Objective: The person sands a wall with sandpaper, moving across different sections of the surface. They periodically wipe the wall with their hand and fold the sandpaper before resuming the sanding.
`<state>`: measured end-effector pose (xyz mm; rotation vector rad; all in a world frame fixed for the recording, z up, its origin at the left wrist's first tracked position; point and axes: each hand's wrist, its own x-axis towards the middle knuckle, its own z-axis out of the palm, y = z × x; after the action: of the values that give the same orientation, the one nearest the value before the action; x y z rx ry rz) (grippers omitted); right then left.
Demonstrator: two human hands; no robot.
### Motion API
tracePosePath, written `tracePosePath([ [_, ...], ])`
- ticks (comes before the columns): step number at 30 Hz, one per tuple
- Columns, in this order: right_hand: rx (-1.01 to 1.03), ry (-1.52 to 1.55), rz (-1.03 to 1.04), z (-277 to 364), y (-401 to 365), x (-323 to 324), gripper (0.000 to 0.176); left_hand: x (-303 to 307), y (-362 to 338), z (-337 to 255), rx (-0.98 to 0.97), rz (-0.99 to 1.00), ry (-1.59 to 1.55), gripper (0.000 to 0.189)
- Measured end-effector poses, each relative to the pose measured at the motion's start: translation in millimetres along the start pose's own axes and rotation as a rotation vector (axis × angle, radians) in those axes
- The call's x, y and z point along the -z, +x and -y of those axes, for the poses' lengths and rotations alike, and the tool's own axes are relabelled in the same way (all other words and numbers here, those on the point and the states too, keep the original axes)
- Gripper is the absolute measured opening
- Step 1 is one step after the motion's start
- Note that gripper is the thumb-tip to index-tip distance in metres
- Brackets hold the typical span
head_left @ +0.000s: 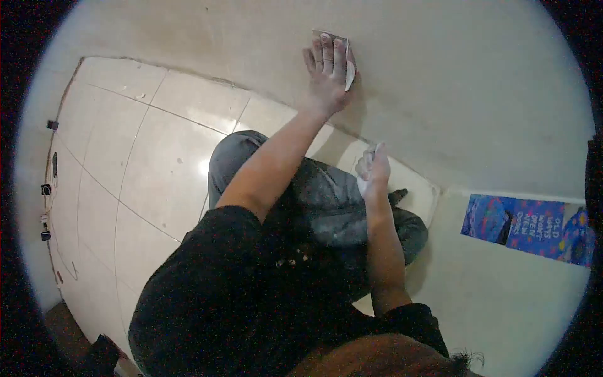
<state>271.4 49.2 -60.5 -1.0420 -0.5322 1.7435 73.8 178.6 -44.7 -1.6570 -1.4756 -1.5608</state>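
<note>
My left hand (328,72) is pressed flat on the pale wall (433,100), its fingers stretched upward. Under the palm is a thin folded sheet that looks like sandpaper (349,79); its grey edge shows above the fingertips and a white edge bends out at the right. White dust coats the fingers. Lower down, my right hand (374,166) is curled closed above my bent right leg, also dusty with white. Whatever it may hold is hidden in the fingers.
I sit on a floor of cream tiles (157,163), legs bent close to the wall corner. Blue printed posters (540,229) are on the right wall. Several small dark devices (46,189) and a cable line the far left edge. Small white flakes (141,96) lie on the tiles.
</note>
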Motion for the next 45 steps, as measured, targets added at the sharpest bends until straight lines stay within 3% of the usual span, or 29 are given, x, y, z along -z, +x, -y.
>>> tracePosePath([
  [2, 0.006, -0.034, 0.054, -4, 8, -2, 0.022, 20, 23, -24, 0.136, 0.070, -0.030, 0.080],
  [6, 0.078, -0.121, 0.050, -11, 8, 4, 0.015, 26, 45, -16, -0.007, 0.026, 0.042, 0.079],
  [7, 0.089, -0.143, 0.020, -12, 11, 10, 0.016, 10, 19, -9, -0.040, 0.053, 0.128, 0.077],
  [9, 0.125, -0.183, -0.028, -18, 25, 20, 0.021, -3, -8, -8, 0.022, 0.041, 0.006, 0.076],
  [15, 0.228, -0.053, 0.056, -21, 14, 6, 0.033, 42, 64, -33, -0.006, 0.018, 0.014, 0.078],
  [18, 0.182, 0.121, 0.192, -19, 18, 21, 0.033, 0, -11, -2, 0.008, 0.221, 0.093, 0.078],
  [19, 0.177, 0.075, 0.153, -16, 17, 13, 0.032, 1, -14, -9, -0.059, 0.103, 0.097, 0.081],
  [22, 0.175, -0.045, 0.077, -12, 15, -1, 0.030, 13, 23, -29, 0.040, 0.083, 0.026, 0.077],
  [23, 0.189, -0.052, 0.086, -13, 15, 0, 0.030, 25, 43, -36, -0.015, 0.029, 0.030, 0.077],
  [29, 0.151, 0.008, 0.081, -14, 17, 8, 0.034, -12, -10, -3, -0.083, 0.001, 0.078, 0.077],
  [32, 0.152, -0.042, 0.088, -9, 14, -3, 0.031, 18, 35, -31, -0.017, 0.042, 0.029, 0.079],
  [35, 0.162, -0.070, 0.051, -10, 12, 1, 0.027, 22, 49, -23, -0.037, 0.010, 0.088, 0.082],
  [38, 0.140, -0.046, 0.032, -10, 11, 0, 0.026, -12, -24, 6, -0.058, 0.095, 0.093, 0.082],
  [42, 0.188, -0.071, 0.067, -7, 6, -7, 0.026, 19, 29, -30, -0.005, 0.099, 0.034, 0.082],
  [45, 0.176, -0.033, 0.043, -7, 5, 4, 0.029, 27, 48, -24, -0.069, 0.053, 0.084, 0.086],
])
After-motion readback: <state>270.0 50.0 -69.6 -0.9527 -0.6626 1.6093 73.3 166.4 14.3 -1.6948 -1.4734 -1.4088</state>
